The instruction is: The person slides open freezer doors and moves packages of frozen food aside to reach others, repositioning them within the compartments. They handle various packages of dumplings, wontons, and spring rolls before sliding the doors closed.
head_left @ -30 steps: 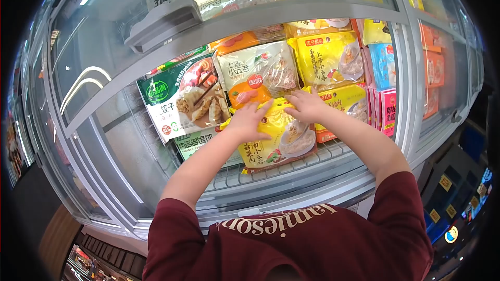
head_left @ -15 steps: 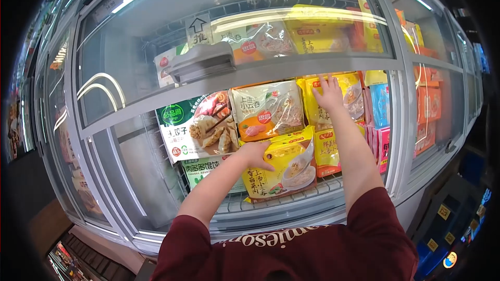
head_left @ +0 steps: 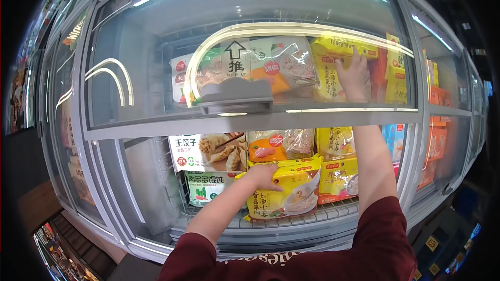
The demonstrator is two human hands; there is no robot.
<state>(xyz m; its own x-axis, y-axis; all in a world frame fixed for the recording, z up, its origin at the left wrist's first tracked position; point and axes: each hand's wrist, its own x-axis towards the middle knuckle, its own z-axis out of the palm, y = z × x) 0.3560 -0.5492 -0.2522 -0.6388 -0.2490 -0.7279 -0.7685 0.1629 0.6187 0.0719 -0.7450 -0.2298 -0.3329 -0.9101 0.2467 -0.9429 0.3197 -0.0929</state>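
Observation:
My left hand (head_left: 266, 178) is closed on the top edge of a yellow frozen wonton bag (head_left: 296, 198) at the front of the freezer, thumb in front and fingers over the top. My right hand (head_left: 355, 77) reaches under the raised sliding glass door and shows through the pane. Its fingers are spread, resting against a yellow wonton bag (head_left: 325, 75) at the back. Between the two lies another yellow bag (head_left: 334, 142), partly covered by the door's lower frame.
The glass door (head_left: 135, 73) has a grey handle (head_left: 237, 96) and crosses above my forearm. White dumpling bags (head_left: 208, 153), an orange-and-white bag (head_left: 281, 144) and a green wonton bag (head_left: 204, 187) fill the wire basket. Beneath the front bags runs the freezer's front rail (head_left: 229, 240).
My right hand has gone deeper, from a middle yellow bag to one at the back behind the glass. My left hand stays on the front bag. The view has shifted.

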